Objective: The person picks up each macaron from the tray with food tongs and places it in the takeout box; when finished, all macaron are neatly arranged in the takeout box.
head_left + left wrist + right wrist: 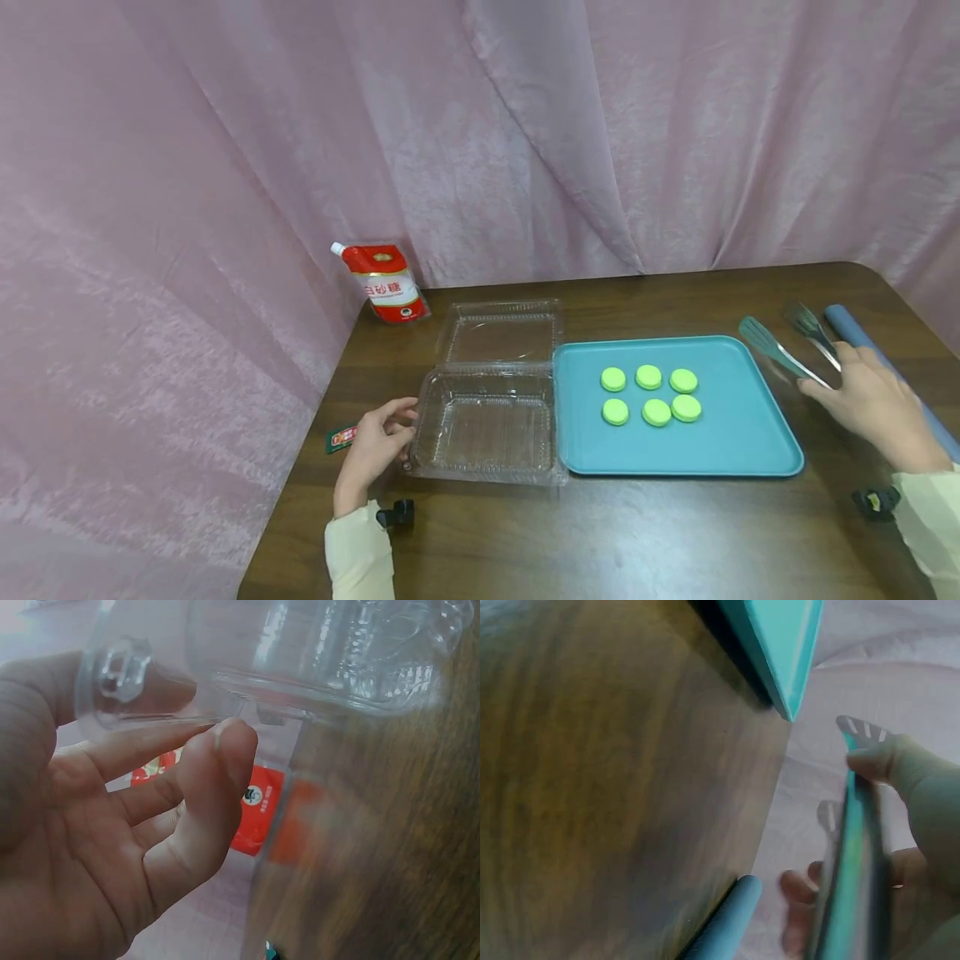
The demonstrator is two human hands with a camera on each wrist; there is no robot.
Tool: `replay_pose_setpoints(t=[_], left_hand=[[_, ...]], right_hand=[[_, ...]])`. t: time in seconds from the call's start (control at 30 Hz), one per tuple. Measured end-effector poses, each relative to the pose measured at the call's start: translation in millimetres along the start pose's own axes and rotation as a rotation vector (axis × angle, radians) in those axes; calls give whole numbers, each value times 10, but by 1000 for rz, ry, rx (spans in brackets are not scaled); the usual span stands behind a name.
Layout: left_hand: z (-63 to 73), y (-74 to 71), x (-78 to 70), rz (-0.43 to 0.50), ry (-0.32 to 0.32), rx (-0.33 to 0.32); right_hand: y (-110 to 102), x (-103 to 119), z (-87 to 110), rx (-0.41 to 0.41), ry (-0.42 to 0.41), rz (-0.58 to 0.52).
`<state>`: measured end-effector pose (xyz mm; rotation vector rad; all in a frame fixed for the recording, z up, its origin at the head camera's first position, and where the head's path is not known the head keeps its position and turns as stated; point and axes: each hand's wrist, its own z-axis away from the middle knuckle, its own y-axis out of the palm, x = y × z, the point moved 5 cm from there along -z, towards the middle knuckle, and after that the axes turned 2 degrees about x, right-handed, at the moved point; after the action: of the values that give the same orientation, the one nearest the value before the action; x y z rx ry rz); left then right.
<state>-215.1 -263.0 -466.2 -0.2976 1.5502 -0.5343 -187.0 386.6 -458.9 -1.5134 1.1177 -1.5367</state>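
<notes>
A clear hinged plastic container (487,477) lies on the table with its lid (501,337) folded back. My left hand (375,446) is at its left side, and the left wrist view shows the thumb and bent fingers pinching the rim. On the far right, my right hand (873,408) grips a pair of slotted metal tongs (851,847), thumb on one arm and fingers round the other. Both tong heads point away from me, spread apart. Between the hands, a turquoise tray (675,454) bears several bright green macarons (656,412) in two rows.
A red and white sugar pouch (390,287) stands at the back left against the pink curtain (487,142). Beside my left hand lies a small green and red packet (341,438). A blue roll (855,327) runs along the right, just past the tongs.
</notes>
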Motion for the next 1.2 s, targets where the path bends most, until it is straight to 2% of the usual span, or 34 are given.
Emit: replay_pose_setpoints(t=[0.17, 0.37, 0.47, 0.7, 0.83, 0.93, 1.0, 1.2], left_hand=[[-2, 23, 22, 20, -3, -5], [3, 25, 25, 49, -14, -1], [7, 16, 14, 60, -8, -1], [3, 21, 26, 80, -6, 8], [-10, 40, 37, 104, -7, 16], [-5, 41, 16, 117, -22, 26], [35, 31, -86, 117, -33, 39], [36, 47, -50, 133, -44, 41]], right_hand=[[2, 103, 16, -85, -88, 44], [-2, 256, 58, -154, -243, 111], [17, 327, 64, -145, -284, 132], [91, 428, 72, -51, -320, 149], [115, 450, 67, -36, -342, 169], [140, 473, 61, -60, -372, 185], [164, 484, 62, -72, -398, 187], [204, 521, 88, -145, -489, 182]])
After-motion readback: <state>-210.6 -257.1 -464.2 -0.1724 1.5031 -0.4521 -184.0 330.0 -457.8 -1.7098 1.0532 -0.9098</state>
